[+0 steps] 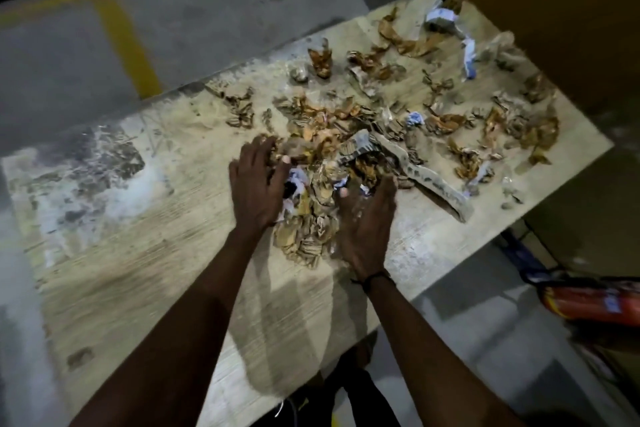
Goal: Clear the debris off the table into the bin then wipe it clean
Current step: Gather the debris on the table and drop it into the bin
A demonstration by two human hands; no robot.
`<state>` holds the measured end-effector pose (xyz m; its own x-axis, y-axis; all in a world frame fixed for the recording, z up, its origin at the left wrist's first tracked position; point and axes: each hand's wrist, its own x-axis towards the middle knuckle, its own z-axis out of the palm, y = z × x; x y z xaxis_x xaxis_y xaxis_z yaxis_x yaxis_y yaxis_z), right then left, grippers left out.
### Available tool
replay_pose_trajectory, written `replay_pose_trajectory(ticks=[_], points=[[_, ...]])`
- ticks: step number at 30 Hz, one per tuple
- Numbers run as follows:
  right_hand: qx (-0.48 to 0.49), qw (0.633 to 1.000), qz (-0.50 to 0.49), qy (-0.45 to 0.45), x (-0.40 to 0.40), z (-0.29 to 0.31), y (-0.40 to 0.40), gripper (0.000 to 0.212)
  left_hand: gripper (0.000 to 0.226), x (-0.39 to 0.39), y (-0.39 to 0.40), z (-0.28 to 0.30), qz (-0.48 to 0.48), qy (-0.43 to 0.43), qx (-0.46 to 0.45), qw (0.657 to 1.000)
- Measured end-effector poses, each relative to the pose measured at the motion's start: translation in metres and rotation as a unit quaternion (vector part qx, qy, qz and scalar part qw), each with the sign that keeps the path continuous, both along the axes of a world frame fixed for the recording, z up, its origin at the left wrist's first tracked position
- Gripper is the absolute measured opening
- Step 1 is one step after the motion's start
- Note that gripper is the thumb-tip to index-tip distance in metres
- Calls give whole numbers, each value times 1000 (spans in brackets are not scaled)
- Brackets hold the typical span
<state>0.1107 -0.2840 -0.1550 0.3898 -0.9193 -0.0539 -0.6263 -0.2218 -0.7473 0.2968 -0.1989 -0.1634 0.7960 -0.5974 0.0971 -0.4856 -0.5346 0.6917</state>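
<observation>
Seen from above, near edge first: bare forearms reaching over a dusty, scuffed wooden table (145,274), a dark band on the right wrist. Left hand (258,187) and right hand (367,218) set either side of a heap of debris (311,215), fingers spread and fairly straight, palms pressed to its flanks, cupping rather than gripping. Heap made up of torn brown cardboard and crumpled white paper scraps. Just right of it, a long grey cardboard strip (429,180) lying aslant, partly across the litter. Farther back, more brown shreds scattered over the table's right half; bits of blue-and-white paper (441,19) near the far corner, any printing too blurred to read. Pale powdery smears on the table's left end. At lower right, beyond the table edge, a red cylinder (595,302) on the floor, its label unreadable. At upper right, a large brown box (561,10) against the table's far edge. Beyond, grey concrete floor with yellow lines (128,35).
</observation>
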Motion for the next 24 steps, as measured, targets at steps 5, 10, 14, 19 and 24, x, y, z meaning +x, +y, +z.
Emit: replay_pose_trajectory(ticks=[5,10,14,19,24], points=[[4,998,-35,-53,-11,12,-5,94,59,-19,5,11,76,51,-85,992],[25,999,17,-37,-29,10,-7,93,63,-75,29,12,109,47,-22,993],[-18,998,56,-1,4,10,-4,90,66,-104,-11,6,123,37,34,991],[-24,998,45,-46,0,14,-18,79,58,-112,-22,17,165,45,-54,984],[-43,998,34,-20,-41,11,19,78,58,-155,8,11,213,25,-16,977]])
